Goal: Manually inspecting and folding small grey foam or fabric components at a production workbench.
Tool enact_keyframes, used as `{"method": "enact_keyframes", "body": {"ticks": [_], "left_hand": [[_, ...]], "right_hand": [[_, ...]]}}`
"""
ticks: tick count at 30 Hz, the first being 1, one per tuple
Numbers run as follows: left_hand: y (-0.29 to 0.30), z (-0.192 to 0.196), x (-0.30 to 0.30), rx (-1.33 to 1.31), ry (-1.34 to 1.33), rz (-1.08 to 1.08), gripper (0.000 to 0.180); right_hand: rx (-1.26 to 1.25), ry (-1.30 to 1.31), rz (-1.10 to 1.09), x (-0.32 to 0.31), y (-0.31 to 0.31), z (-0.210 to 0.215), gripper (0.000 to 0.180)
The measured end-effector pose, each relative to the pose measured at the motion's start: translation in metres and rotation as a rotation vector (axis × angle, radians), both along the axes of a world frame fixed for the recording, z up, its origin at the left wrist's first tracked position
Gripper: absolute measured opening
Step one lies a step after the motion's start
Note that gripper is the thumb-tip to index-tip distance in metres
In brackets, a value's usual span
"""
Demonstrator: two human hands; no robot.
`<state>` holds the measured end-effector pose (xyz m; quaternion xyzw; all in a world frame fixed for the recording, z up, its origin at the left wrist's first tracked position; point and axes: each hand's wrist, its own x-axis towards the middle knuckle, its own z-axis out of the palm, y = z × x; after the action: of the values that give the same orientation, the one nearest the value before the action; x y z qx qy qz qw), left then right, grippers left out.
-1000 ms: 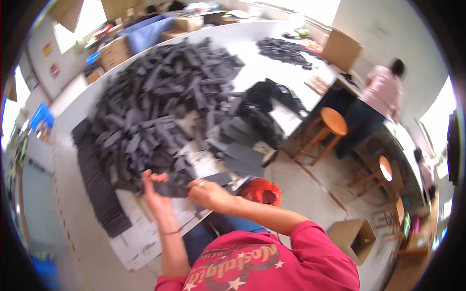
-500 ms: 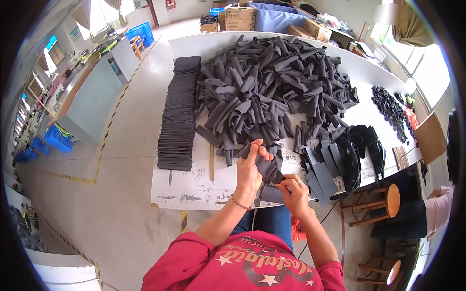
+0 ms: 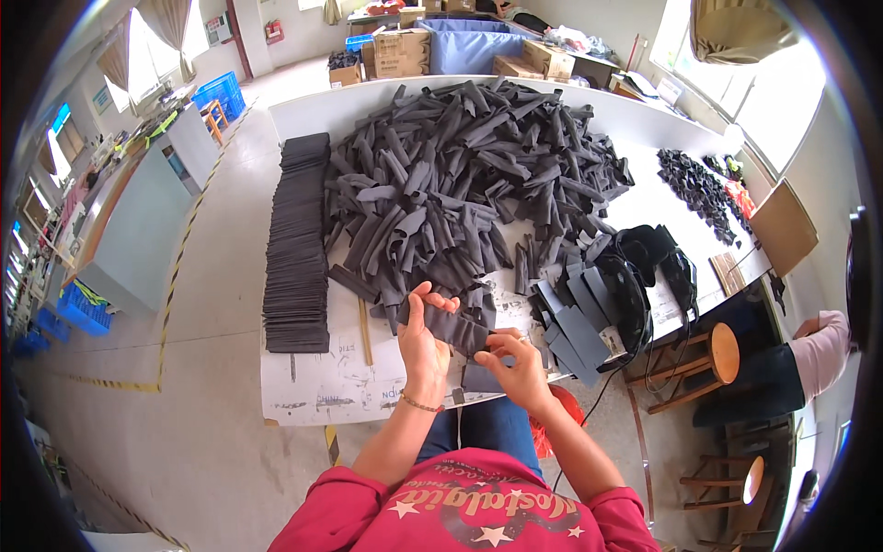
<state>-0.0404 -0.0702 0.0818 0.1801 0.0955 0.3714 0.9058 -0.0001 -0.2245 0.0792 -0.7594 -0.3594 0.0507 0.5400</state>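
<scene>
A dark grey fabric piece (image 3: 456,331) is stretched between my two hands just above the near edge of the white table. My left hand (image 3: 425,345) grips its left end, thumb up and fingers curled behind the cloth. My right hand (image 3: 517,370) pinches the lower right corner between thumb and fingers. Beyond my hands lies a big loose heap of similar curled grey fabric pieces (image 3: 460,175). Left of it, a long row of neatly stacked flat pieces (image 3: 296,248) runs along the table's side. Another flat grey piece (image 3: 486,379) lies partly hidden under my right hand.
A wooden stick (image 3: 365,331) lies on the table (image 3: 303,391). To the right are flat grey panels (image 3: 575,331) beside black bundles with a cord (image 3: 635,276). Small dark pieces (image 3: 699,193) lie farther right. Wooden stools (image 3: 724,353) and a seated person (image 3: 782,377) are at right.
The fabric piece has turned from a steep slant to a flatter spread between my hands. Both hands keep their hold. The whole view has shifted, moving the table leftward in the picture.
</scene>
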Motion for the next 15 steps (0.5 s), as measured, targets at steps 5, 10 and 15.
{"method": "enact_keyframes", "body": {"ticks": [5, 10, 15], "left_hand": [[0.001, 0.005, 0.002, 0.117, 0.006, 0.049, 0.033], [0.017, -0.005, 0.002, 0.021, -0.134, 0.004, 0.032], [0.015, -0.006, -0.001, 0.056, -0.12, 0.011, 0.03]], "right_hand": [[0.237, 0.321, -0.149, -0.001, 0.018, -0.019, 0.012], [0.324, 0.348, -0.132, -0.011, 0.012, -0.009, 0.011], [0.403, 0.705, -0.068, -0.004, 0.011, 0.012, 0.014]]}}
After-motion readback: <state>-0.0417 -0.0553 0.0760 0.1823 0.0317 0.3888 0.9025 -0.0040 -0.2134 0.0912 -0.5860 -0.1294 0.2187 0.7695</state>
